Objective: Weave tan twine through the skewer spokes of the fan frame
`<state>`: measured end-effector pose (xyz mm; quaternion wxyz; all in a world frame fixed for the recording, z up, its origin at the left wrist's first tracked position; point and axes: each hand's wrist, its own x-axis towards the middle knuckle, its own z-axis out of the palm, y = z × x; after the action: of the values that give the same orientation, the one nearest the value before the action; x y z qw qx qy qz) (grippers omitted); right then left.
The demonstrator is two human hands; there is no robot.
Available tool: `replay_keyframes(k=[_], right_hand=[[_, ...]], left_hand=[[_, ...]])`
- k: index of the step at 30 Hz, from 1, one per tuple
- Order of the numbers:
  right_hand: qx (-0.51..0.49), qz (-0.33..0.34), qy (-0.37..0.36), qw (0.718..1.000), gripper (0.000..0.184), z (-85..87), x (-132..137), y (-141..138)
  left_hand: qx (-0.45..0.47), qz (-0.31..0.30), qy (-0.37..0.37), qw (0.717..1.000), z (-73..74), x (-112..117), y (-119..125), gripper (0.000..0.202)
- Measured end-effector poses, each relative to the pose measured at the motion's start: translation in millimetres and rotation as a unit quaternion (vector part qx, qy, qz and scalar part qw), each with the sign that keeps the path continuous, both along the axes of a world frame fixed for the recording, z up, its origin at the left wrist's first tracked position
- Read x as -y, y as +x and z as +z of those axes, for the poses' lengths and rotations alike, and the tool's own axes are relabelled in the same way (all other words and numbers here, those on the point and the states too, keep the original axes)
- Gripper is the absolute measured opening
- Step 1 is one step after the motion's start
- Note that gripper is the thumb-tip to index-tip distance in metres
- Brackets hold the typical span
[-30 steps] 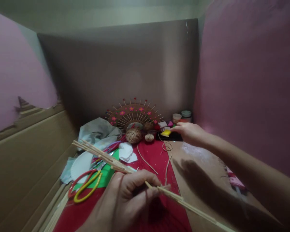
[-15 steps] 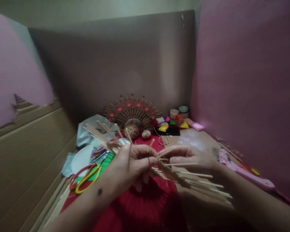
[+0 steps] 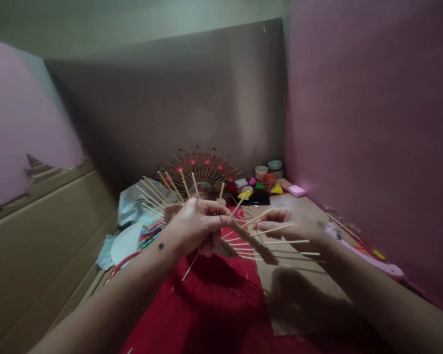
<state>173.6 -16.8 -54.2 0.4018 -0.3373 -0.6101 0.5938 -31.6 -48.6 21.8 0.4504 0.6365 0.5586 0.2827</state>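
A fan-shaped frame of thin wooden sticks with a woven brown twine band (image 3: 256, 242) is held up above the table. My left hand (image 3: 203, 226) is closed on the band at its middle, thumb in front. Sticks fan out on both sides of it. To its right, my right hand (image 3: 293, 225) has bent fingers drawn together among the right-hand sticks, close to one stick (image 3: 283, 228). Whether a strand of twine lies between those fingers is too blurred to see. The left part of the band is partly hidden behind my left hand.
A decorated fan (image 3: 214, 163) with pink flowers stands at the back. Near it lie a black phone (image 3: 261, 198), yellow clay (image 3: 276, 188) and lidded tubs (image 3: 275, 165). A white disc (image 3: 127, 243) is at left, a pink tool (image 3: 372, 263) at right. Red cloth (image 3: 214, 324) and cardboard (image 3: 299, 309) cover the table.
My right hand has moved away from my left fingers, up and to the right. The stick frame has been raised and turned, so its sticks spread more visibly. The view has shifted slightly.
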Motion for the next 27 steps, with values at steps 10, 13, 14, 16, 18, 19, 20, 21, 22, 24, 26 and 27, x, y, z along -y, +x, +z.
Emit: replay_keyframes(k=[10,13,14,16,18,19,20,21,22,24,26,27], right_hand=[[0.009,-0.052,0.146,0.988,0.016,16.5,4,50],[0.015,-0.056,0.24,0.969,0.018,29.8,19,58],[0.023,-0.046,0.273,0.961,0.02,33.1,23,60],[0.046,-0.02,0.314,0.948,0.023,36.7,27,63],[0.072,0.015,0.315,0.946,0.024,36.9,25,65],[0.081,0.03,0.305,0.948,0.024,36.2,23,66],[0.09,0.044,0.289,0.952,0.025,35.1,19,67],[0.096,0.052,0.269,0.957,0.024,33.9,15,67],[0.101,0.057,0.245,0.963,0.024,32.4,10,68],[0.097,0.054,0.179,0.978,0.021,28.0,-1,68],[0.059,0.068,0.095,0.991,0.019,20.8,-13,66],[0.028,0.078,0.048,0.995,0.019,16.1,-19,63]], left_hand=[[-0.009,0.033,0.001,0.999,-11.0,-5,19,0.012],[-0.005,0.035,0.002,0.999,-12.8,-6,21,0.013],[-0.009,0.039,0.006,0.999,-12.7,-6,21,0.013],[-0.017,0.046,0.014,0.999,-12.1,-6,19,0.014],[-0.018,0.041,0.014,0.999,-11.6,-7,17,0.015],[-0.017,0.035,0.013,0.999,-11.7,-7,16,0.016],[-0.016,0.029,0.013,0.999,-11.9,-7,15,0.016],[-0.016,0.025,0.014,0.999,-12.1,-7,14,0.017],[-0.017,0.022,0.016,0.999,-12.2,-7,14,0.017],[-0.016,0.021,0.02,0.999,-11.9,-5,13,0.018],[-0.01,0.023,0.019,1.0,-10.2,-2,14,0.019],[-0.01,0.024,0.019,0.999,-9.0,-1,14,0.019]])
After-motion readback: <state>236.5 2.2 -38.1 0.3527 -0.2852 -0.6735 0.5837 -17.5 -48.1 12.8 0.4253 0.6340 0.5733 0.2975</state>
